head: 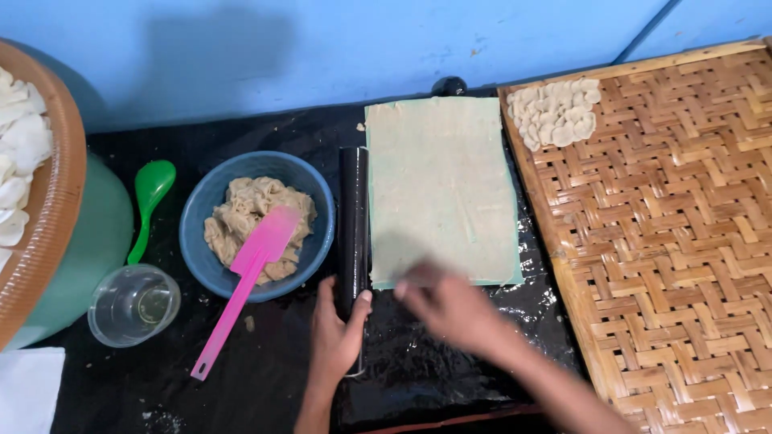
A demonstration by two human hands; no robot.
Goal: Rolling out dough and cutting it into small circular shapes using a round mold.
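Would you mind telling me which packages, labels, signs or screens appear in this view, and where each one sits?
None are in view: no package, label, sign or screen.
The things on the black work surface are unmarked: a blue bowl of beige dough, a pink plastic spatula, a clear plastic cup and a flat pale dough sheet.

One head-worn camera looks steeply down, close over the black worktop (pixel 265 378).

At nine o'clock, a blue round bowl (pixel 257 225) holds beige dough and a pink plastic spatula (pixel 245 277); at three o'clock, a brown woven bamboo tray (pixel 683 257) shows a herringbone weave.
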